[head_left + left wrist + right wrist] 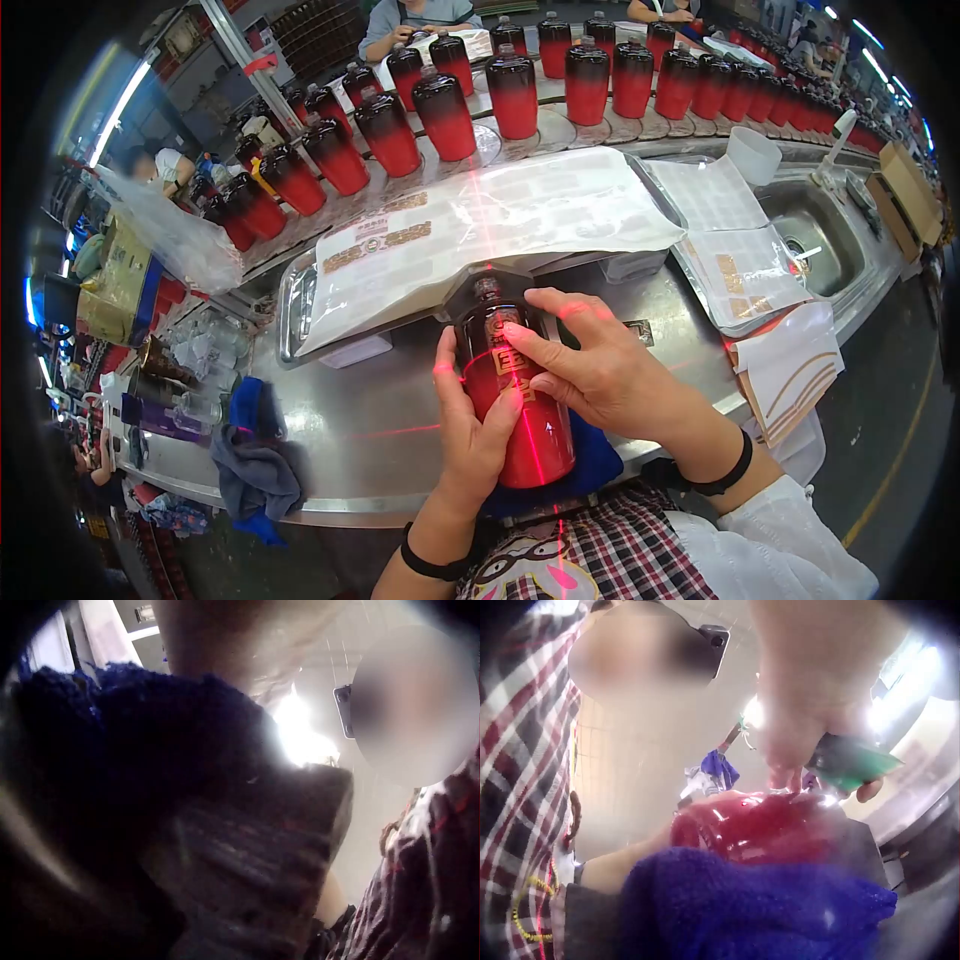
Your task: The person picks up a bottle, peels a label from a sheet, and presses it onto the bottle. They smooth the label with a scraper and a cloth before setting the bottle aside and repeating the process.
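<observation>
A glass bottle (538, 440), black at the shoulder and red below, leans in front of the person, gold characters (503, 352) down its face. The left hand (470, 425) grips its side, thumb on the front. Right fingers and thumb press on the lettering and shoulder from the other side; that right hand (605, 370) has its index finger extended. Blue towel (598, 462) lies under the bottle. In the right wrist view the red glass (761, 825) sits over the towel, and a dark-to-green piece (855, 763) shows beside the fingers. The left wrist view is mostly dark cloth (142, 727).
White decal sheets (480, 220) cover a tray behind the bottle. More sheets (745, 275) lie near a sink (850, 240). A row of red-black bottles (447, 125) stands on the conveyor beyond. Grey and blue cloths (252, 465) hang at the bench's left edge.
</observation>
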The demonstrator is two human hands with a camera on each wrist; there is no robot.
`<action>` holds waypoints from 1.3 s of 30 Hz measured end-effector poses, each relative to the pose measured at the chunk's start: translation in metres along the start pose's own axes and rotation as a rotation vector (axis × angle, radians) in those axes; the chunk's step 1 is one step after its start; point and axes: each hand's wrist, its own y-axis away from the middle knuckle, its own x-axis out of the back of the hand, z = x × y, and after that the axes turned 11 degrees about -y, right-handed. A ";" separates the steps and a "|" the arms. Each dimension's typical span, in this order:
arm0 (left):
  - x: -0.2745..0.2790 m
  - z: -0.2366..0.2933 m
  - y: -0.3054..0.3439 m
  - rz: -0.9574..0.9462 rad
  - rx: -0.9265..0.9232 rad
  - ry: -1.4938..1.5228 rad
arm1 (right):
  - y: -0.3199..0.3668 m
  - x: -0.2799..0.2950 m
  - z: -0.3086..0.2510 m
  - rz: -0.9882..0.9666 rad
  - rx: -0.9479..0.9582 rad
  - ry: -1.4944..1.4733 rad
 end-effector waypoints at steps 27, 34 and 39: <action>0.024 0.025 -0.001 -0.050 -0.572 -0.978 | -0.019 0.003 0.023 0.262 -0.471 -0.637; 0.032 0.025 -0.012 -0.084 -0.586 -1.122 | 0.000 -0.022 0.036 0.299 -0.560 -0.600; 0.029 0.052 -0.024 -0.180 -0.686 -1.269 | 0.009 -0.003 0.029 0.285 -0.625 -0.646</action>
